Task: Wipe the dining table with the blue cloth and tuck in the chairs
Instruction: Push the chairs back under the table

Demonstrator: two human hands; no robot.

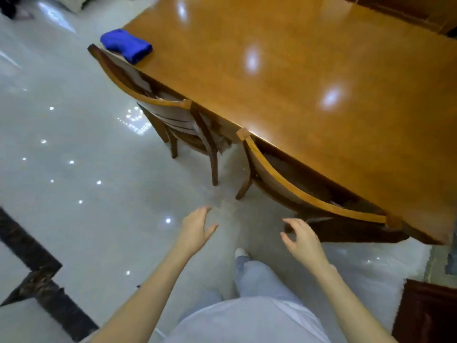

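Glossy pale tile floor [74, 149], glossy wooden dining table [284, 70] bare apart from blue cloth [126, 45] bunched at its far corner. Two chairs [153, 100] [309, 194] tucked against table edge, seats hidden underneath. Frame blurry. Left hand [197, 226] and right hand [300, 237] both empty, fingers loosely spread, hovering over floor near nearer chair.

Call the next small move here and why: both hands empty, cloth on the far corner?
Probably reach the left hand toward the blue cloth and pick it up. Both hands, the right hand too, hang open and empty over the floor, the cloth lies bunched at the table corner, and the two chairs on this side already sit close against the edge.
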